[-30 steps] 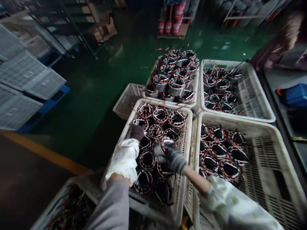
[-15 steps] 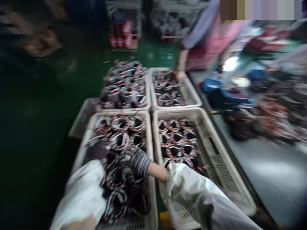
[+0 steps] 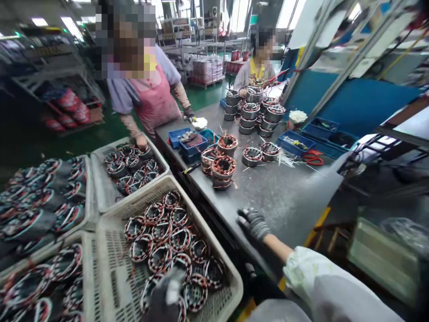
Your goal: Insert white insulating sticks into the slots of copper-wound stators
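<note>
Hands, gloved, of the camera wearer at a steel worktable [image 3: 284, 192] and its adjoining crates. Right hand [image 3: 256, 223], in a striped grey glove, lies palm down at the table's near edge, fingers extended and slightly spread, gripping nothing; its forearm, in a white sleeve cover [image 3: 321, 273], slants up from the lower right. Left hand [image 3: 167, 295], in a dark glove, reaches over the nearest full-view crate [image 3: 117, 273] from the bottom edge; motion blurs it, and whether its fingers are open or closed on a stator cannot be told.

Four pale plastic crates are visible, all holding wound stators. The nearest full-view crate contains at least thirteen stators [image 3: 161, 230], set close together beside and beneath the left hand, with bare slotted floor at its left. On the table stand three stator tops in a near group [image 3: 224, 166], two stators side by side to their right [image 3: 253, 156], and a taller stacked cluster behind. One pair of red-handled scissors [image 3: 313, 157] lies right of loose white strips [image 3: 288, 159]. Two co-workers appear: one in a pink apron [image 3: 156, 96], a hand in the far crate [image 3: 130, 203], and one beyond the stacks.
</note>
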Tool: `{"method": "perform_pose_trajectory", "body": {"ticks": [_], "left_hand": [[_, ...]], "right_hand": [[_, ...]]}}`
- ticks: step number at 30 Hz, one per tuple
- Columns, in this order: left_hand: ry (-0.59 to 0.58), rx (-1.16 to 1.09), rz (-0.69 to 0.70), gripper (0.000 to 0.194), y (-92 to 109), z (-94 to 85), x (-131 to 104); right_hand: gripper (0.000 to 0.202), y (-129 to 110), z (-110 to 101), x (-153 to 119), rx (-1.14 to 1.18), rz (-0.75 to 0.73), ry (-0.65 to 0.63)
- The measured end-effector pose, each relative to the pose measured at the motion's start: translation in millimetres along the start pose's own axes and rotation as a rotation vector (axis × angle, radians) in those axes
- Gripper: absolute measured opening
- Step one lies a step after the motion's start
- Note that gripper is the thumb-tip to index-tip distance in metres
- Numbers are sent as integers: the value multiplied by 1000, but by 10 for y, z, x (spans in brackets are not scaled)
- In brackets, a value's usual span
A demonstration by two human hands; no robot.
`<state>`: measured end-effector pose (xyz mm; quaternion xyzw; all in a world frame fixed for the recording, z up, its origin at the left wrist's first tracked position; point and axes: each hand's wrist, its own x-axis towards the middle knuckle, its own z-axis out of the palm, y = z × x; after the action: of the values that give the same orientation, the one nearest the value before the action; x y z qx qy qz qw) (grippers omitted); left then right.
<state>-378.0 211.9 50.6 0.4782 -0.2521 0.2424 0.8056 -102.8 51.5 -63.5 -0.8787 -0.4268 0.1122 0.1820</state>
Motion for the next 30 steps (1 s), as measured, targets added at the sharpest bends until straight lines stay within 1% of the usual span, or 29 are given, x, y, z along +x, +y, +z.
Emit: {"method": "perform_pose_trajectory", "body": {"ticks": [1, 2, 3, 4, 5, 6, 7, 8, 9, 10, 11, 12, 13, 14, 15, 16, 18, 20, 22, 23, 24, 26, 27, 28, 29, 30], "left_hand": [[110, 170, -137, 56, -209, 111, 184], [219, 399, -268, 47, -443, 201, 406], [284, 665, -380, 40, -704, 261, 672], [284, 940, -466, 39, -992, 279, 981], [228, 1218, -549, 43, -1297, 249, 1329], [88, 1502, -646, 45, -1610, 167, 1705], [-49, 1634, -705, 53, -1916, 37, 2093], [-165, 1722, -734, 60, -2204, -130, 2475], [-250, 1792, -761, 65, -2462, -321, 2833], [-295, 1856, -801, 67, -2686, -517, 3152], [-330, 1893, -843, 70, -2873, -701, 3419], [-339, 1912, -879, 72, -3023, -858, 3627], [-341, 1921, -915, 73, -3138, -979, 3770], [-340, 1920, -944, 72, -3222, -1056, 3850], [-336, 1917, -963, 70, -3278, -1087, 3869], [-335, 1916, -977, 67, -3309, -1072, 3831], [-330, 1920, -988, 60, -3308, -926, 3605], [-303, 1916, -996, 56, -3253, -680, 3216], [-226, 1874, -980, 53, -3180, -406, 2729], [-209, 1843, -986, 50, -3147, -278, 2478], [-217, 1814, -998, 45, -3118, -162, 2239], [-224, 1763, -1058, 32, -3072, 23, 1853], [-212, 1736, -1089, 27, -3051, 91, 1725], [-181, 1707, -1114, 24, -3026, 140, 1647], [-128, 1676, -1123, 22, -2995, 173, 1619], [-46, 1642, -1115, 22, -2954, 191, 1633]], "right_hand": [[41, 350, -83, 115, -29, 25, 10], [44, 676, -156, 224, -51, 42, 25], [46, 971, -217, 320, -69, 52, 43], [47, 1226, -261, 400, -82, 55, 62], [47, 1435, -288, 461, -92, 50, 83], [47, 1596, -298, 503, -97, 42, 106], [48, 1709, -293, 527, -97, 33, 129], [48, 1782, -276, 536, -91, 22, 146], [48, 1822, -254, 535, -83, 12, 156], [48, 1840, -232, 530, -72, 7, 160], [47, 1846, -214, 527, -61, 3, 162], [47, 1849, -204, 530, -50, -2, 165], [46, 1856, -205, 543, -39, -8, 169], [46, 1870, -216, 564, -28, -12, 173], [46, 1892, -235, 593, -14, -13, 176], [46, 1921, -258, 625, 1, -9, 180], [46, 1996, -298, 681, 38, 16, 196], [46, 2083, -322, 714, 80, 53, 226], [47, 2182, -355, 745, 134, 112, 273], [48, 2238, -394, 781, 161, 149, 307], [50, 2294, -458, 845, 184, 185, 347], [52, 2395, -674, 1100, 203, 212, 418], [53, 2427, -823, 1298, 193, 201, 442], [53, 2441, -989, 1539, 175, 152, 427], [52, 2434, -1163, 1811, 150, 113, 403], [51, 2408, -1333, 2096, 117, 98, 372]]}}
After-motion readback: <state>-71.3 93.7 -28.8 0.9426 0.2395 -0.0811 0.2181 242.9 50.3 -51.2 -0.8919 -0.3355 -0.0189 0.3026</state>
